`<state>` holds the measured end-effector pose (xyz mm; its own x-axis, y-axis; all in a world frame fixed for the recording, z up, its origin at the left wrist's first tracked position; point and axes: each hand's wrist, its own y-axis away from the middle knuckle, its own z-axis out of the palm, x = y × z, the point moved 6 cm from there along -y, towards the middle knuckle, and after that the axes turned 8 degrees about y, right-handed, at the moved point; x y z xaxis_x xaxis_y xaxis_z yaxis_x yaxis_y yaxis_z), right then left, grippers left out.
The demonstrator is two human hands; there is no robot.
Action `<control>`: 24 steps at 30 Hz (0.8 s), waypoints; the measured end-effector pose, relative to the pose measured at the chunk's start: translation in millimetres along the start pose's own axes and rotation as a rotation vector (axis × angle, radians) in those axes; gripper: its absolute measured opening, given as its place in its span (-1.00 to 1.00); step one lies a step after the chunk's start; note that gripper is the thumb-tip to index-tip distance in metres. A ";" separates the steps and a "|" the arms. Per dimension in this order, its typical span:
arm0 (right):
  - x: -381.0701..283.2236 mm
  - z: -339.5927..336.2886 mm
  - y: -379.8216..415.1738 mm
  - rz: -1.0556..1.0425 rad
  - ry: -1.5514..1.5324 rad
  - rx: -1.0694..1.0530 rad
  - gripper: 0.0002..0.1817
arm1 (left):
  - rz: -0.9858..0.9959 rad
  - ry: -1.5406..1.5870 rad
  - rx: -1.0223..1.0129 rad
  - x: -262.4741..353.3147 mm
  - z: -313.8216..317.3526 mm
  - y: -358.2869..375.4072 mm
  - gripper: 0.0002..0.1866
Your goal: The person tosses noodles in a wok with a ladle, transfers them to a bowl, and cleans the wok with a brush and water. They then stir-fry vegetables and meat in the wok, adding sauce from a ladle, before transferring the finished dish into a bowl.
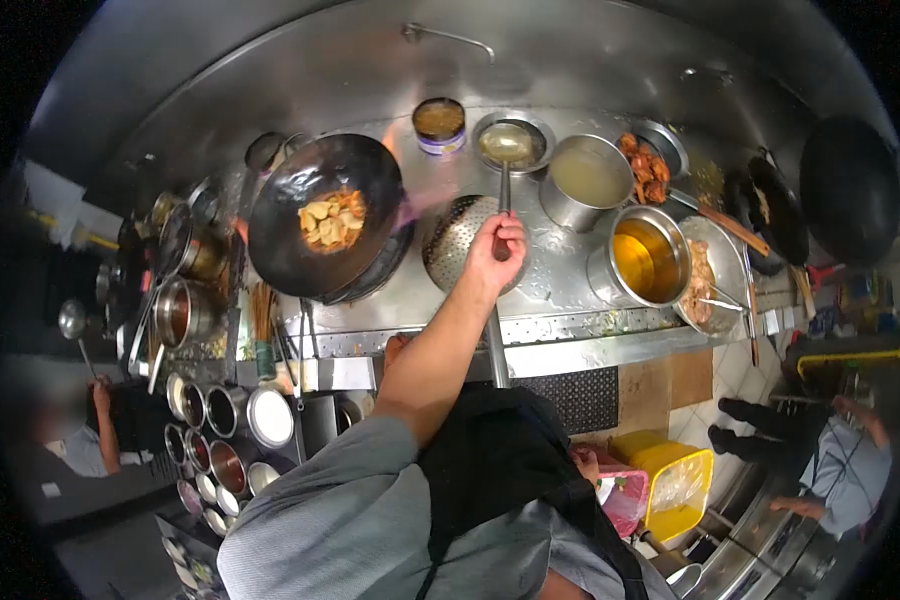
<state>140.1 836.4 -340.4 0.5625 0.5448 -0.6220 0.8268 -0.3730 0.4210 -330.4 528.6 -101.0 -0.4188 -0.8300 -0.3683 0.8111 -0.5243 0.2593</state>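
My left hand (497, 250) is closed around the handle of a ladle (505, 190). The ladle's bowl is at a shallow metal basin (547, 152) at the back of the counter. Beneath the hand lies a perforated strainer (458, 240), its handle pointing toward me over the counter edge. To the left, a black wok (270, 240) holds pale sliced food (332, 222) with orange bits. My right hand (586, 463) is low beside my apron; its fingers are too small and partly hidden to read.
Right of the strainer stand a pot of cloudy liquid (590, 172), a pot of amber liquid (650, 255), reddish-brown meat (647, 172) and a bowl of pale meat (700, 285). Seasoning containers (270, 417) sit lower left. A yellow bin (678, 490) is nearby. Two people stand at the sides.
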 end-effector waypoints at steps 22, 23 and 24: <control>-341.1 155.4 52.2 -0.725 0.188 -0.574 -0.82 | 0.873 -2.175 0.667 60.0 -7.1 470.3 -0.49; -359.3 178.9 68.2 -0.710 0.192 -0.624 -0.86 | 0.935 -2.179 0.646 59.1 -18.4 502.2 -0.46; -368.2 211.8 77.6 -0.712 0.152 -0.689 -0.88 | 0.805 -2.169 0.726 53.0 -20.8 536.8 -0.41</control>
<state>-3.4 447.8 -218.5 -0.1092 0.5799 -0.8073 0.7650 0.5676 0.3043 91.3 207.1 0.2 -0.2655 0.4826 0.8346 0.9472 0.2922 0.1323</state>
